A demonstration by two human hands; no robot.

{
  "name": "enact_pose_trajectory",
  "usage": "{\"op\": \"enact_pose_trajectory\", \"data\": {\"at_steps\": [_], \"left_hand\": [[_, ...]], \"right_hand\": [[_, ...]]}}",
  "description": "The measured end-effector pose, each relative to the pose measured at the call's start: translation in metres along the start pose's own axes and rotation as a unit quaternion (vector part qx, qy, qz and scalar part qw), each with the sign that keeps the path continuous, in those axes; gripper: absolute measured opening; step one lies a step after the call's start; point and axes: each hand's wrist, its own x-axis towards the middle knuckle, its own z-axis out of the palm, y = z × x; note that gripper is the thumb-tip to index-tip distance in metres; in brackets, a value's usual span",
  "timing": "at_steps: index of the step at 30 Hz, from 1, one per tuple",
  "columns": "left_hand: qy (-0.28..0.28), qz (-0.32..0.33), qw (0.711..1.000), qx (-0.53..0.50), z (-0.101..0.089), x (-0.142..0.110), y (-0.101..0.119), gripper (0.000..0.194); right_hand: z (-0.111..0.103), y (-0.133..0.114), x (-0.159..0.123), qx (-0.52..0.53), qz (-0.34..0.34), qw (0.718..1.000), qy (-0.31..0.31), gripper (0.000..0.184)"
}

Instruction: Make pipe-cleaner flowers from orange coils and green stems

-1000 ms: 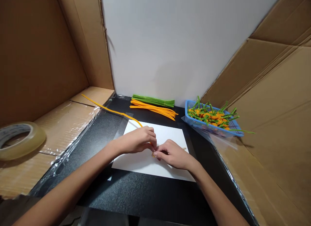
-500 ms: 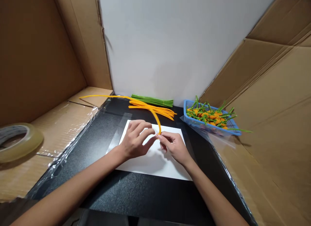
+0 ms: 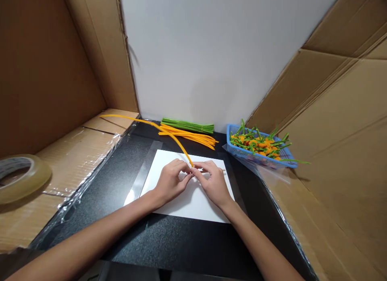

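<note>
Above a white sheet of paper (image 3: pixel 187 208), my two hands meet at the near end of a long orange pipe cleaner (image 3: pixel 180 145). It arches away from the fingers toward the far left. My left hand (image 3: pixel 171 182) pinches that end between thumb and fingertips. Thumb and forefinger of my right hand (image 3: pixel 214 185) are pressed together on the same spot. A thin pale stick (image 3: pixel 224 170) pokes out behind the right hand; most of it is hidden. How the pipe cleaner's tip is bent cannot be seen behind the fingers.
Bundles of green pipe cleaners (image 3: pixel 187 125) and orange pipe cleaners (image 3: pixel 196 138) lie behind the paper. A blue basket (image 3: pixel 260 157) of orange and green pieces stands at right. A tape roll (image 3: pixel 40 178) rests on the left cardboard. Cardboard walls flank the black table (image 3: pixel 163 240).
My left hand's raised fingers have closed down to the pipe cleaner's end, next to the right fingers. The pipe cleaner's near part is straighter. The pale stick now shows behind my right hand.
</note>
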Motion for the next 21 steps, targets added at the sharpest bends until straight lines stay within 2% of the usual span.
{"op": "enact_pose_trajectory", "data": {"at_steps": [3, 5, 7, 11, 15, 18, 21], "left_hand": [[-0.006, -0.089, 0.995, -0.041, 0.003, 0.001, -0.001, 0.008], [-0.012, -0.141, 0.987, -0.071, 0.003, 0.002, -0.003, 0.010], [-0.019, -0.152, 0.984, -0.088, 0.003, 0.003, -0.004, 0.012], [-0.027, -0.095, 0.994, -0.054, 0.001, 0.004, -0.010, 0.008], [-0.023, -0.060, 0.998, -0.021, -0.001, 0.004, -0.015, 0.006], [-0.025, -0.028, 0.999, -0.006, -0.002, 0.004, -0.016, 0.007], [-0.049, 0.023, 0.998, -0.011, -0.002, 0.002, -0.015, 0.007]], "right_hand": [[0.002, 0.001, -0.001, 0.012, -0.005, 0.999, 0.030, 0.007], [0.003, 0.002, -0.001, 0.016, -0.007, 1.000, 0.017, 0.004], [0.005, 0.002, -0.002, 0.011, -0.003, 1.000, -0.009, 0.006], [0.012, 0.005, -0.004, 0.017, 0.022, 0.999, -0.029, 0.012], [0.017, 0.011, -0.007, 0.048, 0.065, 0.997, 0.009, 0.020], [0.016, 0.013, -0.006, -0.004, 0.042, 0.999, 0.027, 0.025], [0.013, 0.013, -0.003, -0.031, 0.022, 0.999, 0.012, 0.024]]}}
